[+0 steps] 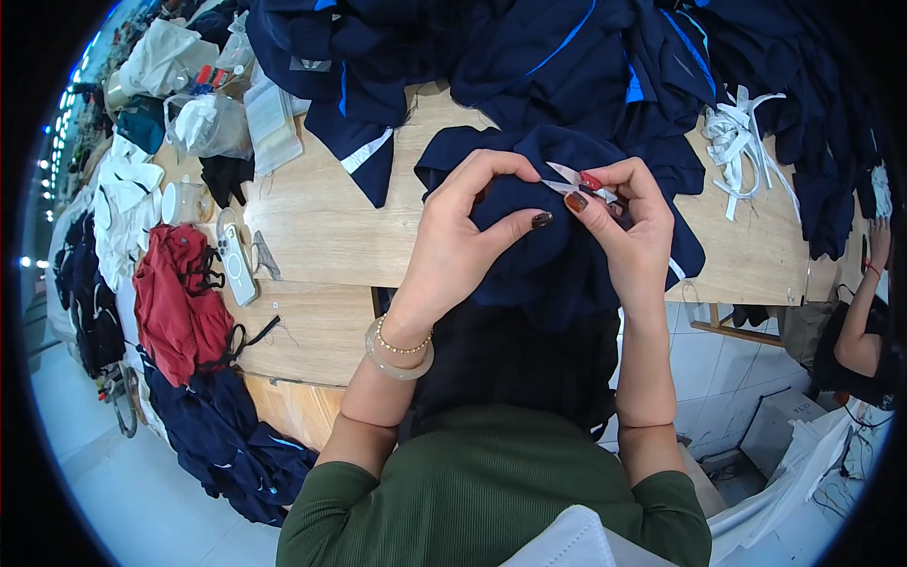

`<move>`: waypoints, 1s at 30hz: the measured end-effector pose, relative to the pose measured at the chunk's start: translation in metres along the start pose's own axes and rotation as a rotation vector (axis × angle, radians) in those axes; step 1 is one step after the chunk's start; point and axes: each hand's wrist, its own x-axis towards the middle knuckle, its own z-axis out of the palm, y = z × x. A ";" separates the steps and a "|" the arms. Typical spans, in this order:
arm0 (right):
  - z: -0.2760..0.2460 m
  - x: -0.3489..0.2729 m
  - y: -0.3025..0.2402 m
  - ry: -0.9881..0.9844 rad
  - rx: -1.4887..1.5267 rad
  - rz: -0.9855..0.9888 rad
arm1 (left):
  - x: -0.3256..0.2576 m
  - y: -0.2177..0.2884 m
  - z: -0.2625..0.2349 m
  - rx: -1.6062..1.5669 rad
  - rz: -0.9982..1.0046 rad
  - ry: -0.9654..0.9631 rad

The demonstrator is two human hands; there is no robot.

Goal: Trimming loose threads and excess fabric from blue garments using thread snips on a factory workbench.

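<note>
The right hand (635, 225) grips snips (560, 187), parted blades toward ten o'clock, near the left hand's (461, 225) fingertips; its grip on the navy garment (557, 260) cannot be told.

- Grey box (779, 437), lower right: 1 short line of dark characters near its upper edge, too small to read surely.
- Pale phone (236, 262), on the table at left: 1 ring-shaped mark on its back.
- Legible wording elsewhere: 0 items; small print blurred.
</note>
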 end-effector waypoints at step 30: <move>-0.027 -0.007 -0.022 -0.036 -0.654 -0.525 | -0.003 -0.001 0.004 -0.055 0.001 0.023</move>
